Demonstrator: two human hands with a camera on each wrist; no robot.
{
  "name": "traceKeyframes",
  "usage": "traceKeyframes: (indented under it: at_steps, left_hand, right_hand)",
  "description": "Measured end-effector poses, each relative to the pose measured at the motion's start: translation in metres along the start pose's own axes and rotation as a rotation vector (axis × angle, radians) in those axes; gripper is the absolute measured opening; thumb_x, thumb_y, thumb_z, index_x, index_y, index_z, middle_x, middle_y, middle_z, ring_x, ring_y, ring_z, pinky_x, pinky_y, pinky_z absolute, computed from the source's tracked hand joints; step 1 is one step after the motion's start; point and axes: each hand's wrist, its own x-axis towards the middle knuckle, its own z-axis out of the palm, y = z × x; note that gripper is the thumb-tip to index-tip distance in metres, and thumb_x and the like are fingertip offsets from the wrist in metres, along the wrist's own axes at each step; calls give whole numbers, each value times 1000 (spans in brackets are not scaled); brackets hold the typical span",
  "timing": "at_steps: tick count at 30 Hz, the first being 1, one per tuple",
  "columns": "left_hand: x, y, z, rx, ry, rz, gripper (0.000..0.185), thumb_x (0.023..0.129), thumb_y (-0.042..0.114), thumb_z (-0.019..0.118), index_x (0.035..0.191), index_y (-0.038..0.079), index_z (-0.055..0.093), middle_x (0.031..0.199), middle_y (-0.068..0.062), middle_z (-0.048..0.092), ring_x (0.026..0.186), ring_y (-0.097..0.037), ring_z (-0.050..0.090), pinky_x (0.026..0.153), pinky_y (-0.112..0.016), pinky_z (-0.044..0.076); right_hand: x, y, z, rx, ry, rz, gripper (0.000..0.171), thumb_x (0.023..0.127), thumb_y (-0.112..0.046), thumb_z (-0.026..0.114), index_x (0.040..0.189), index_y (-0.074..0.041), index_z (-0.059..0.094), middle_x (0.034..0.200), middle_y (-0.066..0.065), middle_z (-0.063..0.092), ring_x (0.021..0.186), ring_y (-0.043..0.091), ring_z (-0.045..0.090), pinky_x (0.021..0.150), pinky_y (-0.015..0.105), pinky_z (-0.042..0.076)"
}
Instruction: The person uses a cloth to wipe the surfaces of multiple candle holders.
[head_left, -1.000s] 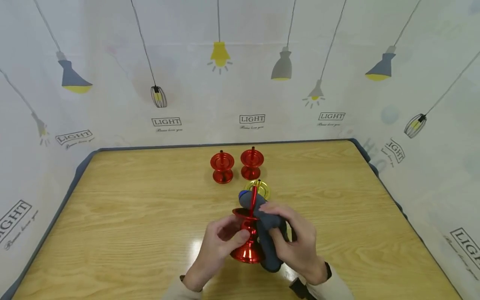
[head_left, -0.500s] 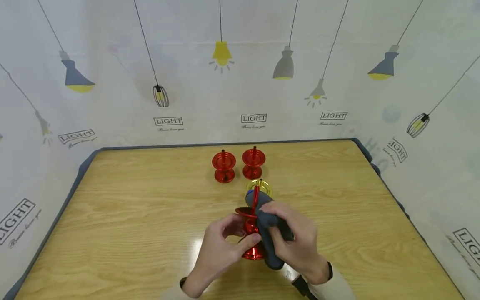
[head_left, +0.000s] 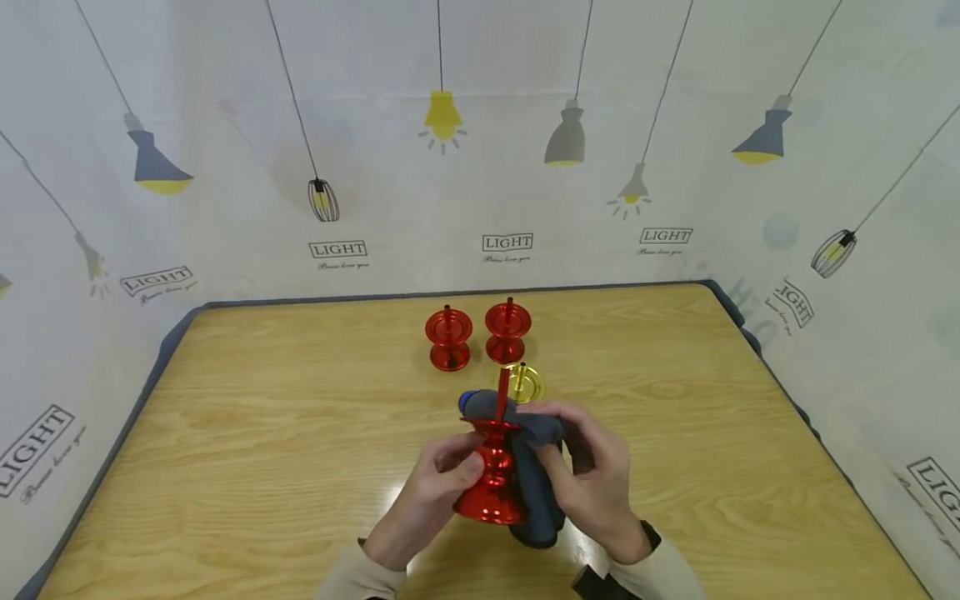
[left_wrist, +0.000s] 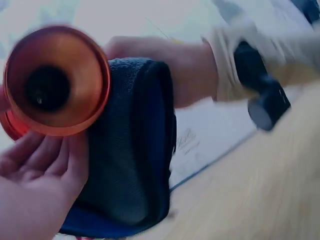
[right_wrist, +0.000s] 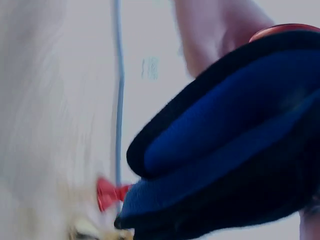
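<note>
My left hand grips a shiny red candle holder by its waist, lifted off the table with its thin stem pointing up. Its hollow base faces the camera in the left wrist view. On the right side, my right hand pinches a folded dark grey cloth against the holder's dish and body. One end of the cloth lies behind the stem and shows a blue patch. In the right wrist view the blue inner side of the cloth fills much of the picture, covering most of the holder.
Two more red candle holders stand upright toward the back of the wooden table. A gold one stands just behind my hands, partly hidden. A lamp-printed backdrop surrounds the table's back and sides.
My left hand first shifted the candle holder right, then back left, tilting it differently. The cloth's far end swung right, then left behind the stem, while my right hand kept its pinch.
</note>
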Motion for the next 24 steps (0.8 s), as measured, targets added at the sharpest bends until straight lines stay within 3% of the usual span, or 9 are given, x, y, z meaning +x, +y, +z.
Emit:
traceKeyframes:
  at_steps: [2,3,5,8,11,13,15,20,24]
  left_hand:
    - [0,-1,-1,-131,-77,-47,29,104,24,56,124,7,66,109,3,74,101,-10,70,91,-29,57]
    - [0,-1,-2,-153,-88,-72,27,104,25,55,124,10,66,109,3,74,100,-10,70,91,-29,57]
    - [0,2,-2,-114,-69,-101,34,105,25,53,129,2,63,110,3,73,102,-10,70,92,-28,56]
    - [1,6,2,153,48,-64,40,102,23,60,129,-7,60,109,-1,72,100,-9,69,90,-25,55]
    - [2,9,9,449,193,-12,38,96,23,72,123,-4,65,105,-8,72,94,-12,69,86,-26,57]
    - [3,10,14,567,255,15,31,92,21,76,115,2,70,99,-13,72,87,-14,70,83,-28,59]
    - [3,10,15,603,278,18,27,91,20,77,112,4,71,97,-13,73,84,-14,70,81,-29,59]
    - [4,9,7,492,201,-10,31,93,21,75,115,0,69,101,-10,73,90,-12,69,84,-28,58]
    - [2,6,-4,240,63,-37,43,98,26,69,127,-5,63,110,0,72,101,-10,68,91,-26,55]
  right_hand:
    - [-1,0,1,26,15,55,27,86,20,64,113,16,62,108,21,72,102,20,72,90,26,57]
    - [-1,0,0,18,18,74,28,85,21,64,113,15,62,107,21,72,102,18,72,89,25,57]
    - [-1,0,-1,-32,11,79,30,84,22,63,112,13,64,106,21,72,101,17,71,90,24,57]
    - [3,1,-4,-180,-17,-3,20,89,11,65,109,10,66,101,20,72,98,18,72,93,23,55]
    - [6,0,-5,-325,-53,-112,17,97,-5,64,107,8,67,98,18,72,93,22,73,96,22,54]
    - [7,0,-4,-376,-69,-161,22,100,-12,62,106,9,67,97,17,72,90,25,73,97,22,53]
    - [7,-1,-2,-386,-78,-182,23,100,-13,61,106,9,66,97,17,72,89,26,73,97,22,53]
    - [2,0,0,-304,-54,-145,21,98,-8,64,106,12,65,99,19,71,93,24,72,98,22,53]
    - [-3,4,1,-113,-18,-43,19,91,9,65,109,16,62,104,22,71,101,23,70,96,26,55]
